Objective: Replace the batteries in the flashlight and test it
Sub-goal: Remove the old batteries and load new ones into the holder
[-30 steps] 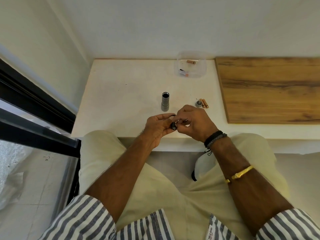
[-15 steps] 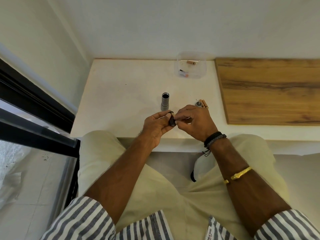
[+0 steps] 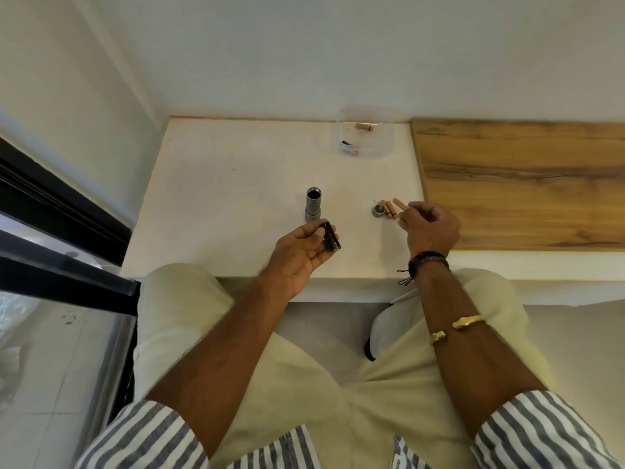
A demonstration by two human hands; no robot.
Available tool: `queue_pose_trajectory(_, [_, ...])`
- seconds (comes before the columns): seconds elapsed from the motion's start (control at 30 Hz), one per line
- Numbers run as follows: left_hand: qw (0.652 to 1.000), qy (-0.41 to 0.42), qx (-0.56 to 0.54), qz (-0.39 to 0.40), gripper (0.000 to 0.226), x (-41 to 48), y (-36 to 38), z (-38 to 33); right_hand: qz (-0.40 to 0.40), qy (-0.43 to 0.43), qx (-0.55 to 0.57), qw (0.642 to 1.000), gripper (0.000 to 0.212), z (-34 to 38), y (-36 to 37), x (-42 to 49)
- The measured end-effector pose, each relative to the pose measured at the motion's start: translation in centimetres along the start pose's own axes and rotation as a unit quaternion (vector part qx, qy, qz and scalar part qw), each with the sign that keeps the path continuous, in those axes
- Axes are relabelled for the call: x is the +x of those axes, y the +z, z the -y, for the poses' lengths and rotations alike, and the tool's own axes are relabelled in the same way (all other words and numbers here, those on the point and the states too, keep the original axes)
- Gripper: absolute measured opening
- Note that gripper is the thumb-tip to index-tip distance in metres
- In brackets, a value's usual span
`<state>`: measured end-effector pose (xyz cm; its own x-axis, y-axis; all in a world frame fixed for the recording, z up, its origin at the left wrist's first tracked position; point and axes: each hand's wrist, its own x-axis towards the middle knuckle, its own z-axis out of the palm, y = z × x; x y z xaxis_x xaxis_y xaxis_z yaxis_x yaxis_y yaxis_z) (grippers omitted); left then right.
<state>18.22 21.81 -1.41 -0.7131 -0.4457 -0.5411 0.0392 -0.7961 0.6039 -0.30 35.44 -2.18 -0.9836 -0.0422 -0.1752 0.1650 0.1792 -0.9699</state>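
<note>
Mid-frame, the left hand (image 3: 301, 248) is gripping a dark battery holder (image 3: 330, 236); the right hand (image 3: 429, 228) is hovering loosely curled beside the loose batteries (image 3: 389, 208), whether pinching one I cannot tell

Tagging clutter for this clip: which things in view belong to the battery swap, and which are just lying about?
Job: flashlight body, battery holder held in the left hand, tail cap, loose batteries, clear tub.
Lying about: wooden board, window frame.
</note>
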Motion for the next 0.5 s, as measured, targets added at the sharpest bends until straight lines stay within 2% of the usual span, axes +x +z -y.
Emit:
queue_pose_trajectory(0.13, [1.000,-0.012,-0.009,0.008,0.026,-0.2,0.1,0.0,-0.039,-0.011,-0.074,0.996,0.013,-1.1,0.4,1.3])
queue_pose_trajectory(0.27, [1.000,-0.009,-0.011,0.006,0.031,-0.2,0.4,-0.2,-0.030,-0.041,-0.152,0.987,0.015,-1.7,0.7,1.4])
queue_pose_trajectory(0.5, [1.000,-0.014,-0.018,0.004,0.032,-0.3,0.6,-0.4,0.001,-0.060,-0.226,0.972,0.017,-2.0,0.9,1.4])
